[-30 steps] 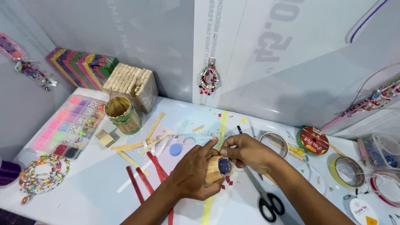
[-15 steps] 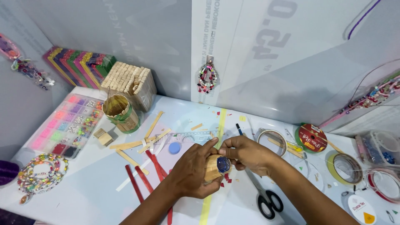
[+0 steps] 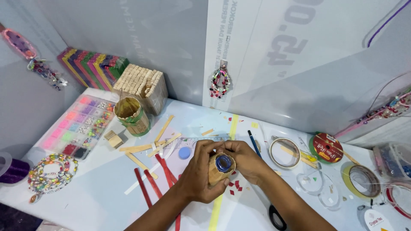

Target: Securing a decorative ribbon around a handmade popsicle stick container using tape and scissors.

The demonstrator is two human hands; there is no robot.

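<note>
My left hand [image 3: 201,177] wraps the small stick-clad bottle [image 3: 219,169] above the counter [image 3: 94,201]; my right hand [image 3: 244,158] pinches, I think, its rim. Hold it steady, press evenly.

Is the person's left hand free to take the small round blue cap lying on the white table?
Probably not at once: the left hand is wrapped around the wooden-stick bottle, shared with the right hand. The small round blue cap lies close and uncovered.
</note>
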